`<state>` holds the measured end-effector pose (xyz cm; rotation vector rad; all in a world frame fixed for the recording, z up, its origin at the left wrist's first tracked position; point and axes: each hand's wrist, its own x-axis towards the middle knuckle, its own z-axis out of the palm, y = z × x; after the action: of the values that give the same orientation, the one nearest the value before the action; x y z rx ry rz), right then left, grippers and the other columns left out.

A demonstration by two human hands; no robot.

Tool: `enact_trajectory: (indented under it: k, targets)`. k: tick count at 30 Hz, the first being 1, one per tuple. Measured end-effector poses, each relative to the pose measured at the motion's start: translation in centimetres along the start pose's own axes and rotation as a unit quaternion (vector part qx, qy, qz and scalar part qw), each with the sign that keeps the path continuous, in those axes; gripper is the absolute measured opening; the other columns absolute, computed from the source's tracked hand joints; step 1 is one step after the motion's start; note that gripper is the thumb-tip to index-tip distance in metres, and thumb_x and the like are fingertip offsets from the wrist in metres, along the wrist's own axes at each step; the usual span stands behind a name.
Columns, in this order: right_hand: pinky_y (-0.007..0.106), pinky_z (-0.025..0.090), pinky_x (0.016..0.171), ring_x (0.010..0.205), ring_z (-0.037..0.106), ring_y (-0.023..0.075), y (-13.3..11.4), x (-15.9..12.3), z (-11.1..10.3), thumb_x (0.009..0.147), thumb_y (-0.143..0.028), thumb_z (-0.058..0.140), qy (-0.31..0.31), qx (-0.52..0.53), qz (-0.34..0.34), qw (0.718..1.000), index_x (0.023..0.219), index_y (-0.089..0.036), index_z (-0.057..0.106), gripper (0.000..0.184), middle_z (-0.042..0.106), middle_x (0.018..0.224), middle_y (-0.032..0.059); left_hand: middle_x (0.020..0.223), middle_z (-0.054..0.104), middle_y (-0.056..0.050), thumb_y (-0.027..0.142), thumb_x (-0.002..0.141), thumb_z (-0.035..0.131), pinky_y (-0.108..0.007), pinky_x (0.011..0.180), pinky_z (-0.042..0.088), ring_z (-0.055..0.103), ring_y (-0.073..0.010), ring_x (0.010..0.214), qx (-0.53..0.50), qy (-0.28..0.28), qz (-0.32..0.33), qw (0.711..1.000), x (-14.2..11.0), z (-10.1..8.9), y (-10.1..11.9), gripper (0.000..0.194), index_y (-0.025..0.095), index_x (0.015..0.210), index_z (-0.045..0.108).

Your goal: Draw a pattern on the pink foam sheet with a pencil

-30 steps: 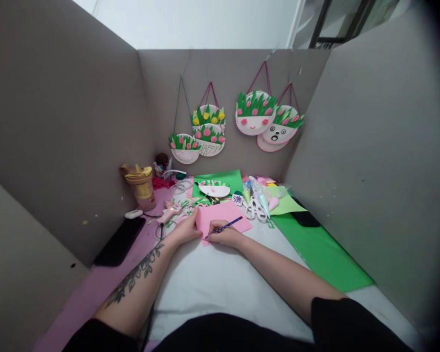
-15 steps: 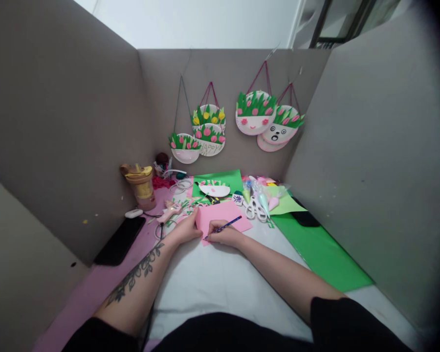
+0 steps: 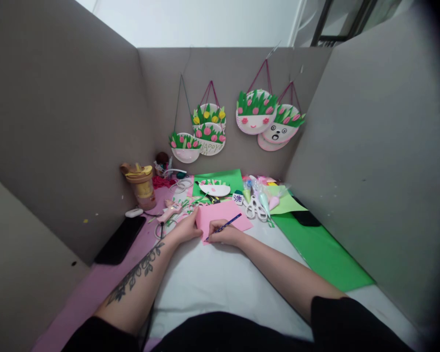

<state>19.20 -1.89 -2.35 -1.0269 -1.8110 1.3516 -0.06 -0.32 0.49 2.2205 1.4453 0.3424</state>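
A sheet of pink paper [image 3: 223, 213] lies on the white table cover in front of me. My left hand [image 3: 187, 229] grips its left edge, the thumb on the near side and the fingers partly hidden. Resting on the sheet, my right hand [image 3: 223, 232] pinches a dark blue pencil [image 3: 230, 222]. The pencil slants up to the right, and its tip meets the paper near the lower left corner. Just beyond the sheet sits a small paper-plate basket [image 3: 214, 189] with green leaves and pink flowers, on a green sheet [image 3: 231, 177].
White scissors [image 3: 255, 209] and piping-style bags [image 3: 263, 198] lie right of the sheet. A pink glue gun [image 3: 169, 212] sits among green scraps on the left, near a tumbler [image 3: 143, 187] and a black phone [image 3: 120, 240]. Finished plate baskets [image 3: 255, 123] hang on the grey back panel [image 3: 161, 98].
Almost nothing differs. The pencil and my right hand have shifted very slightly; my left hand stays on the paper's edge.
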Motion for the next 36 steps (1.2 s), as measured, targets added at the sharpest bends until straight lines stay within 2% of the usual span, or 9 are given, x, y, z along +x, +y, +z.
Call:
enact_trajectory:
  k: [5, 11, 17, 23, 30, 36]
  targets:
    - [0.019, 0.030, 0.044, 0.044, 0.041, 0.0070, -0.01, 0.00, -0.22, 0.059, -0.021, 0.071, -0.014, 0.008, 0.023, 1.000, 0.061, -0.016, 0.056, 0.016, 0.050, 0.047, -0.0066, 0.129, 0.056, -0.016, 0.026, 0.066, 0.059, -0.028, 0.075, 0.044, 0.060, -0.0258, 0.099, -0.010, 0.002, -0.003, 1.000, -0.07, -0.10, 0.16, 0.098, 0.010, 0.149, 0.009]
    - [0.019, 0.031, 0.045, 0.046, 0.042, 0.0067, -0.08, 0.04, 0.01, 0.058, -0.022, 0.073, 0.001, 0.004, 0.010, 1.000, 0.060, -0.015, 0.057, 0.017, 0.052, 0.049, -0.0060, 0.129, 0.055, -0.017, 0.027, 0.067, 0.059, -0.029, 0.076, 0.043, 0.060, -0.0267, 0.099, -0.003, -0.001, 0.005, 1.000, -0.12, -0.15, 0.24, 0.098, 0.008, 0.149, 0.009]
    - [0.019, 0.028, 0.042, 0.042, 0.040, 0.0067, -0.08, -0.01, -0.34, 0.058, -0.020, 0.070, -0.028, 0.019, 0.029, 0.999, 0.061, -0.016, 0.057, 0.014, 0.052, 0.047, -0.0061, 0.124, 0.058, -0.015, 0.028, 0.067, 0.060, -0.027, 0.071, 0.043, 0.061, -0.0246, 0.093, -0.005, 0.001, 0.002, 1.000, -0.07, -0.14, 0.20, 0.099, 0.010, 0.150, 0.009]
    - [0.018, 0.029, 0.043, 0.043, 0.040, 0.0060, -0.09, -0.02, -0.20, 0.058, -0.018, 0.071, -0.010, 0.017, 0.019, 1.000, 0.060, -0.016, 0.057, 0.015, 0.051, 0.046, -0.0067, 0.115, 0.063, -0.014, 0.027, 0.067, 0.060, -0.029, 0.073, 0.043, 0.062, -0.0256, 0.091, -0.006, 0.001, -0.001, 1.000, -0.16, -0.25, 0.36, 0.098, 0.009, 0.149, 0.010]
    - [0.019, 0.029, 0.042, 0.042, 0.042, 0.0071, 0.38, -0.02, -0.37, 0.058, -0.017, 0.069, -0.019, 0.037, 0.025, 0.999, 0.058, -0.016, 0.055, 0.014, 0.052, 0.046, -0.0058, 0.126, 0.057, -0.016, 0.028, 0.067, 0.059, -0.028, 0.075, 0.044, 0.060, -0.0260, 0.097, -0.001, -0.001, 0.001, 1.000, -0.19, -0.24, 0.41, 0.098, 0.008, 0.149, 0.010]
    - [0.019, 0.029, 0.042, 0.043, 0.042, 0.0067, -0.05, -0.09, -0.26, 0.058, -0.017, 0.068, -0.019, 0.019, 0.019, 0.999, 0.059, -0.016, 0.056, 0.012, 0.051, 0.045, -0.0063, 0.122, 0.060, -0.015, 0.029, 0.068, 0.058, -0.028, 0.072, 0.044, 0.061, -0.0251, 0.092, 0.010, 0.002, 0.004, 1.000, 0.00, -0.04, 0.09, 0.098, 0.008, 0.149, 0.009]
